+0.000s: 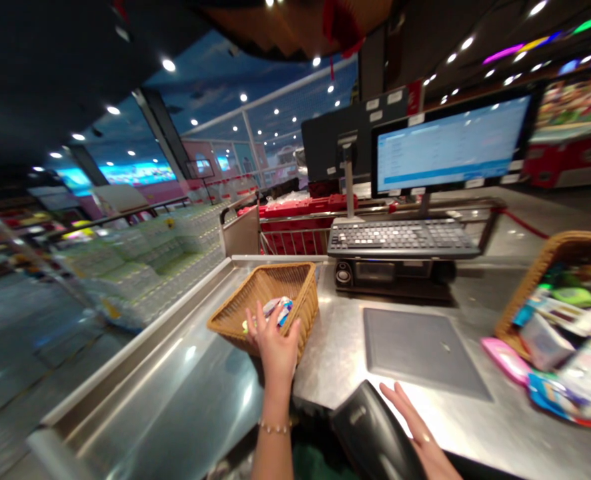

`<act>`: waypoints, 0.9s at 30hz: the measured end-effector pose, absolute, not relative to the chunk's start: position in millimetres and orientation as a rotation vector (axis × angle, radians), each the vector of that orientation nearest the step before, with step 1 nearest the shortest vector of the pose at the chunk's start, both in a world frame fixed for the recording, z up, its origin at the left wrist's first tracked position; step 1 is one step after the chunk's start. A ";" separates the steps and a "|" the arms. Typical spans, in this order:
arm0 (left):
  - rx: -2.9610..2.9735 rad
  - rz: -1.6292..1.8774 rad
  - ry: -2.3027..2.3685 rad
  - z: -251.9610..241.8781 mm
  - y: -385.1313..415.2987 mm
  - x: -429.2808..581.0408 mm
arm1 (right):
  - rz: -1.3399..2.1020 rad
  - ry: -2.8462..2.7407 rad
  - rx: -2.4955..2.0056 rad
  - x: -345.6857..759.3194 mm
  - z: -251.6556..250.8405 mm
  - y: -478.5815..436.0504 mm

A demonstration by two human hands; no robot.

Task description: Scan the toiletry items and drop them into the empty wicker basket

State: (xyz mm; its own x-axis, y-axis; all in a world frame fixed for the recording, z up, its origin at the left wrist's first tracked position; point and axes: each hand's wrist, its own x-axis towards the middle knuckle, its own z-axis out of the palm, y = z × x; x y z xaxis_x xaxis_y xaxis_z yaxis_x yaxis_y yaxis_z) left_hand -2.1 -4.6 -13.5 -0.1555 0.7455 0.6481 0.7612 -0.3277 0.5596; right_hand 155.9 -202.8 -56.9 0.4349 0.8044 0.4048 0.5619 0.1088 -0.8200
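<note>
My left hand [277,343] reaches over the near rim of a wicker basket [260,283], fingers spread and holding nothing. Beneath those fingers lies a small packet in white and blue [284,310], partly covered by the hand. At the lower edge of the view, a black handheld barcode scanner [370,427] rests in my right hand [418,427]. Two of the right fingers stretch out along the scanner's right side, while the thumb is hidden behind its body. A grey mat [420,347] lies flat on the metal counter [320,333] beyond the scanner.
A second wicker basket [530,287] stands at the right, with several packaged goods and a pink item [505,360] before it. Behind the mat are a keyboard [400,235] and a lit monitor [450,147]. Red shopping carts [300,217] stand past the counter.
</note>
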 end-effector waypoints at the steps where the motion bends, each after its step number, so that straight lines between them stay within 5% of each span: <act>1: -2.035 -1.539 -1.810 -13.7 -4.9 -1.5 | 0.275 -1.233 -1.572 157.0 -60.1 -201.9; 12: -2.069 -1.520 -1.798 -13.4 -8.8 5.9 | 0.114 -1.251 -1.763 163.2 -99.0 -189.0; 27: -2.138 -1.498 -1.757 -12.6 -14.3 19.5 | 0.260 -1.167 -1.550 170.7 -62.8 -205.2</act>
